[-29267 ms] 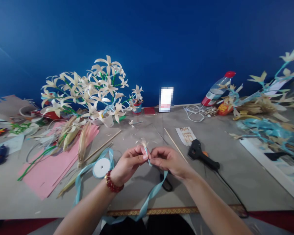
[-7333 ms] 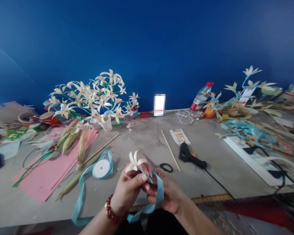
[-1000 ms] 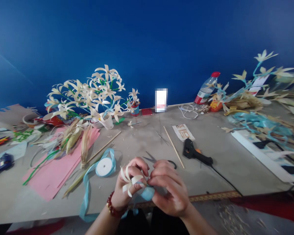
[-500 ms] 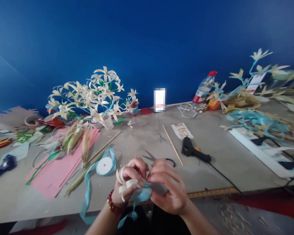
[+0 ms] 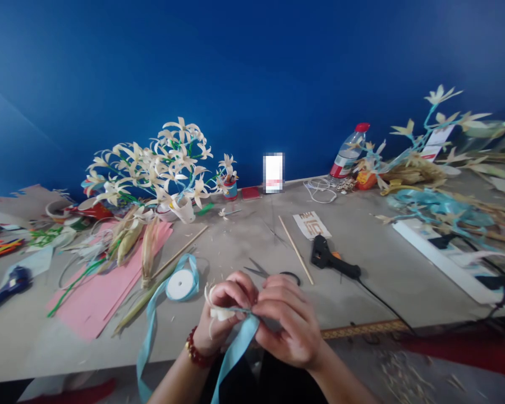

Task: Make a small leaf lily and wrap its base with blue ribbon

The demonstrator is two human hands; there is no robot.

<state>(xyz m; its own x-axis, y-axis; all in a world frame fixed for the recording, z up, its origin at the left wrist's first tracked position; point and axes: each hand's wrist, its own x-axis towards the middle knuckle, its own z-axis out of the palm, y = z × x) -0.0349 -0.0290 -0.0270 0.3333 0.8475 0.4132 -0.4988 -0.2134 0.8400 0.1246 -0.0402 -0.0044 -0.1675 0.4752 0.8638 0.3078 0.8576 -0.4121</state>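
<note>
Over the bench (image 5: 374,247), our left hand (image 5: 231,292) pinches a half-hidden flower (image 5: 222,314), our right hand (image 5: 288,314) its stem (image 5: 240,310), the bottle label (image 5: 342,166) illegible.

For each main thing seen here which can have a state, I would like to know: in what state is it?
Flower, held sideways
Stem, blue-wrapped
Left hand, closed on the flower
Right hand, fingers bent at the stem, grip unclear
Ribbon, hanging loose below the hands
Spool, partly unwound
Scissors, partly hidden
Glue gun, lying down, on or off unclear
Bottle, capped, leaning
Power strip, plugs inserted
</note>
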